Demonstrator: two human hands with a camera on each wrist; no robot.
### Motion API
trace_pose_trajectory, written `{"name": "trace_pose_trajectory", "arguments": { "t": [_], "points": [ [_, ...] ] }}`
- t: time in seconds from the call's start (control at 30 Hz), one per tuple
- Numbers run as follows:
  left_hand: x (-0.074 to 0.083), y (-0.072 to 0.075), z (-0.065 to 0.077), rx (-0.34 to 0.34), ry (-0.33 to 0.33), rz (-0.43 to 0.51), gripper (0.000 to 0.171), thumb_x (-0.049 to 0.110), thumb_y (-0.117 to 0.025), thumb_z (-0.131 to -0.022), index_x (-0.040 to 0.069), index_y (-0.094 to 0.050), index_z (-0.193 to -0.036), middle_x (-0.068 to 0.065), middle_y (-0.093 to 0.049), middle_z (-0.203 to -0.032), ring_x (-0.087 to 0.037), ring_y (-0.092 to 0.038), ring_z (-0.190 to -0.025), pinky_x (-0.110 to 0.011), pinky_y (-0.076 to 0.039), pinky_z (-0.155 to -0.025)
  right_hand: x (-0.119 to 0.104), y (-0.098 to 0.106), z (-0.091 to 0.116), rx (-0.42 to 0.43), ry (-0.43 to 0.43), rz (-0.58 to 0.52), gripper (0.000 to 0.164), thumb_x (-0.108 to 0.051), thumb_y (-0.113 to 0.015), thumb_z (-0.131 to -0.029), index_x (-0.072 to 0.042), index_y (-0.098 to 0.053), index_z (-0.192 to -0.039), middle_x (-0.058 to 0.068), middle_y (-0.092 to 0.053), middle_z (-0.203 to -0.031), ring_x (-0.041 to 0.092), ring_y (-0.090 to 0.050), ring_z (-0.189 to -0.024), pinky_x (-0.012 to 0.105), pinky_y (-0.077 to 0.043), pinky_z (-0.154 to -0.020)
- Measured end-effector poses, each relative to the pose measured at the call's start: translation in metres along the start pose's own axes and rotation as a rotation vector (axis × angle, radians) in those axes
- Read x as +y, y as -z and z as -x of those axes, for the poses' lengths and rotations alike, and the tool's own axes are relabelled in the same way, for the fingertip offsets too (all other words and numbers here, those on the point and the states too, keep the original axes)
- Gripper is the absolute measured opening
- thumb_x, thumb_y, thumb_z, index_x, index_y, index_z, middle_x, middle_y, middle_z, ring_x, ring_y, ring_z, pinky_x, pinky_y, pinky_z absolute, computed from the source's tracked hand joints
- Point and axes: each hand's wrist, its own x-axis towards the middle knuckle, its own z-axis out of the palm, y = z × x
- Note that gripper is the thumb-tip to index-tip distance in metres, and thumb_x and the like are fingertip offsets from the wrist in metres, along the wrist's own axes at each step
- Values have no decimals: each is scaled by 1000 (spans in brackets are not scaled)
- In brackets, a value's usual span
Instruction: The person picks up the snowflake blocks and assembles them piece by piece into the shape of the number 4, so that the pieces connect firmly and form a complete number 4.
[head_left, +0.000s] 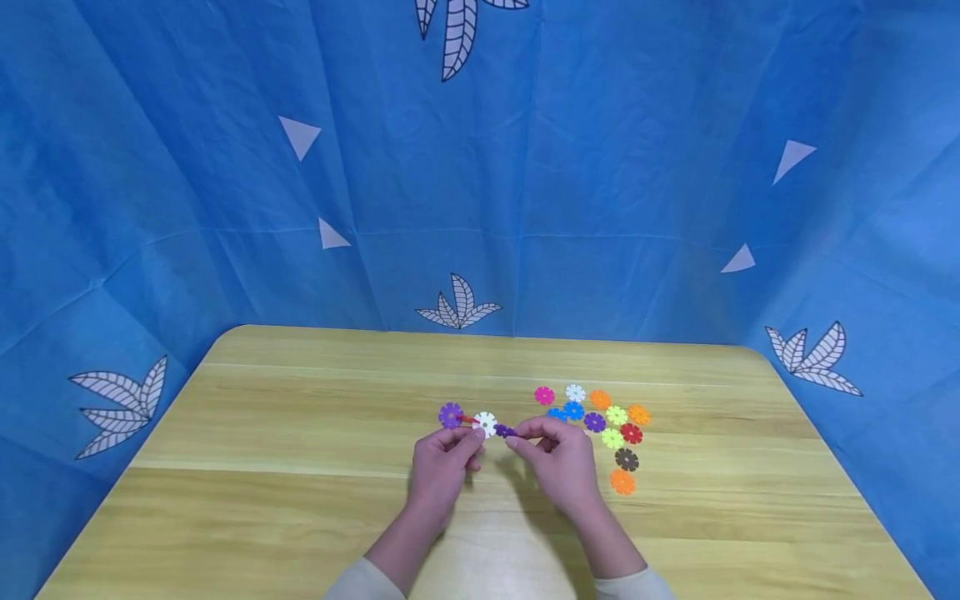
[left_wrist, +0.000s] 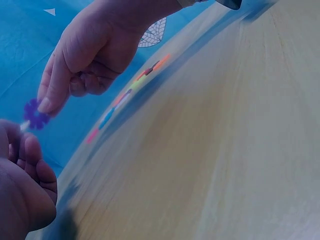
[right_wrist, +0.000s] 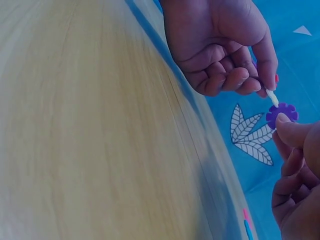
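Over the table, both hands hold a short chain of notched plastic snowflake discs. My left hand (head_left: 441,468) pinches the white disc (head_left: 485,424) between thumb and finger. From that disc a red disc (head_left: 467,419), seen nearly edge-on, runs left to a purple disc (head_left: 451,415). My right hand (head_left: 561,467) pinches a second purple disc (head_left: 505,431), which meets the white disc's right edge. In the right wrist view this purple disc (right_wrist: 281,115) faces the camera and the white disc (right_wrist: 272,98) stands edge-on. Fingertips partly cover both, so how deep their slots join cannot be told.
Loose discs lie flat right of the hands, among them a pink disc (head_left: 544,396), a blue disc (head_left: 573,410), a red disc (head_left: 632,433), a brown disc (head_left: 627,459) and an orange disc (head_left: 622,482). A blue patterned curtain (head_left: 480,183) hangs behind the wooden table (head_left: 262,500).
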Motion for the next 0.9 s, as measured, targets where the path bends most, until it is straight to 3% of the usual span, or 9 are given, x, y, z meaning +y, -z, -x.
{"name": "trace_pose_trajectory", "arguments": {
  "t": [0.57, 0.8, 0.9],
  "points": [
    [2, -2, 5, -2, -27, -17, 20, 13, -73, -90, -7, -71, -91, -8, -64, -74, -11, -54, -58, -17, -40, -47, 1, -7, 2, 38, 77, -17, 13, -7, -85, -79, -18, -78, -82, -7, -69, -74, 11, -46, -50, 18, -32, -42],
    [6, -4, 10, 13, -43, -40, 20, 14, -74, -90, -5, -71, -86, -5, -63, -72, -12, -55, -58, -19, -41, -49, -41, -5, 15, 100, 161, -20, 12, 10, -80, -75, 1, -74, -79, 9, -69, -72, 10, -43, -50, 15, -30, -45],
    [5, -4, 12, 7, -63, -35, 20, 13, -74, -89, -6, -71, -85, -5, -63, -71, -11, -55, -58, -19, -42, -50, -39, -7, 15, 117, 200, -14, 13, 12, -80, -74, 1, -73, -78, 8, -69, -72, 11, -44, -51, 16, -32, -45]
  ]
}}
